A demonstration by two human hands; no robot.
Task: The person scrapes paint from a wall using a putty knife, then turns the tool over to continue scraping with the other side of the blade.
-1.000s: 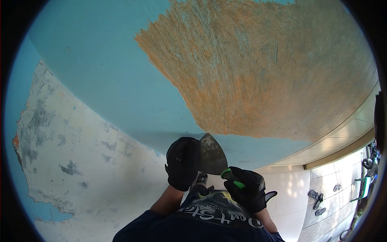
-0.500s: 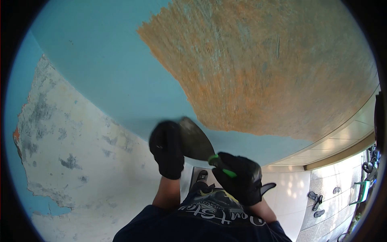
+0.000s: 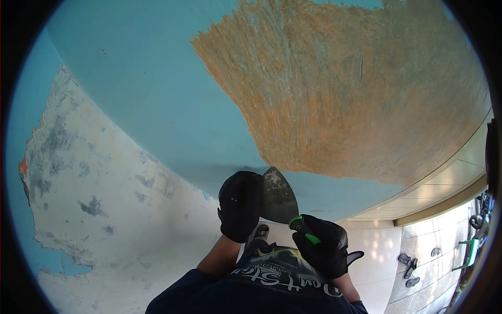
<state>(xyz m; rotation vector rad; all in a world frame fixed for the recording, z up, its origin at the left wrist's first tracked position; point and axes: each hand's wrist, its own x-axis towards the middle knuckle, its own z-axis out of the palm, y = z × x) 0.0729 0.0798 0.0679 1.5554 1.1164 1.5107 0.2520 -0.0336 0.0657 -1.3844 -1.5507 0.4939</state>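
My right hand (image 3: 324, 245), in a black glove, is wrapped round the green and black handle of a scraper. The scraper's wide, stained metal blade (image 3: 278, 198) points up and left, close to the blue wall (image 3: 204, 131). Beside the blade's left edge is my left hand (image 3: 240, 205), also black-gloved; its fingers are pressed together, and whether they touch the blade is hard to tell. Above the blade, a large patch of wall (image 3: 324, 99) is stripped to a rough orange-brown surface.
At the left, another wall (image 3: 104, 193) shows white and grey patches with ragged blue paint edges. A beige ledge (image 3: 439, 199) runs along the right. Beyond it lie sandals (image 3: 409, 266) on paving and a green frame (image 3: 473, 254).
Both hands and the scraper have shifted right and slightly down in view. The blade now appears more upright, and my left hand is sharper. The wall has shifted slightly in the view.
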